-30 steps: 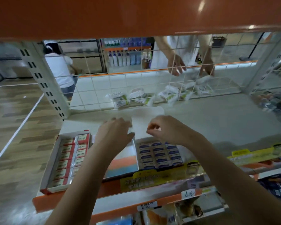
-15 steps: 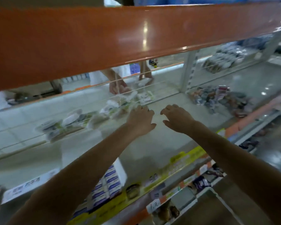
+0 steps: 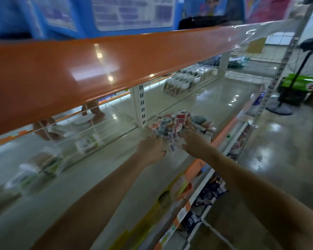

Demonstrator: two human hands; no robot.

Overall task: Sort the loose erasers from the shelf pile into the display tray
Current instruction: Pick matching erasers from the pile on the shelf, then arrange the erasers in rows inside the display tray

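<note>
A heap of loose erasers (image 3: pixel 177 124) in red, blue and white wrappers lies on the pale shelf (image 3: pixel 98 177), to the right of a white upright post (image 3: pixel 141 105). Both my arms stretch out to it. My left hand (image 3: pixel 150 149) is at the heap's near left edge, fingertips touching the erasers. On the heap's near right side my right hand (image 3: pixel 195 143) has its fingers laid out over the erasers and its thumb spread. Blur hides whether either hand holds an eraser. The display tray is out of view.
An orange upper shelf edge (image 3: pixel 98 69) hangs low over the reach. A wire fence (image 3: pixel 83 136) runs along the shelf's back with packets (image 3: pixel 42 161) behind it. Another person's hands (image 3: pixel 47 129) work on the far side. More packets (image 3: pixel 186 81) and a standing fan (image 3: pixel 296 69) are further right.
The view has swung right, away from the trays. Both hands have moved right along the shelf and now touch the eraser heap.
</note>
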